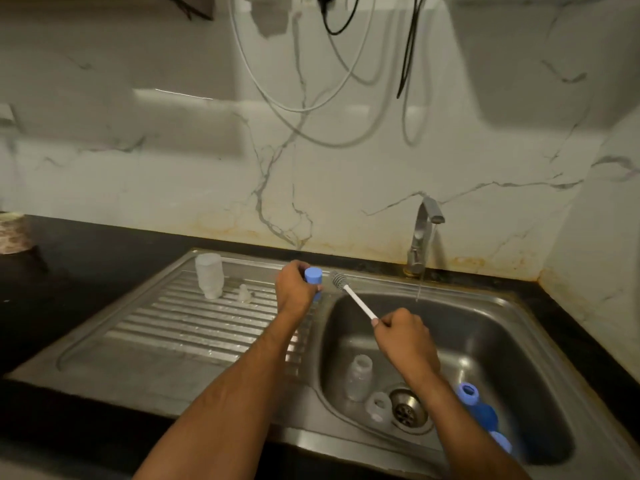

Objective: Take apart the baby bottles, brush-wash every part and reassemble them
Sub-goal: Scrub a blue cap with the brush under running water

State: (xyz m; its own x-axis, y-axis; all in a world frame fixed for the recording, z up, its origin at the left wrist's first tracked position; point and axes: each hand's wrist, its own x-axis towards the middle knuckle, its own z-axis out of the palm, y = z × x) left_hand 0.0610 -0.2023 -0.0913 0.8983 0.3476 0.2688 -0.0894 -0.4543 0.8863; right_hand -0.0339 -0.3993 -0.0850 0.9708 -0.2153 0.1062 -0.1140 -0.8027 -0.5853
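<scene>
Left hand (297, 285) curled round blue cap (313, 276), held over drainboard edge beside basin. Right hand (401, 326) gripping white handle of bottle brush (349, 293), bristle head raised just beside blue cap, not clearly touching. Clear bottle (209, 275) upside down on drainboard, small clear teat (244, 293) near it. In steel sink (512, 327): clear bottle body (360, 376) lying beside drain, clear ring (378, 406) next to it, blue parts (478, 408) at right. Faucet (423, 233) running thin stream. Dark counter (86, 258) around.
</scene>
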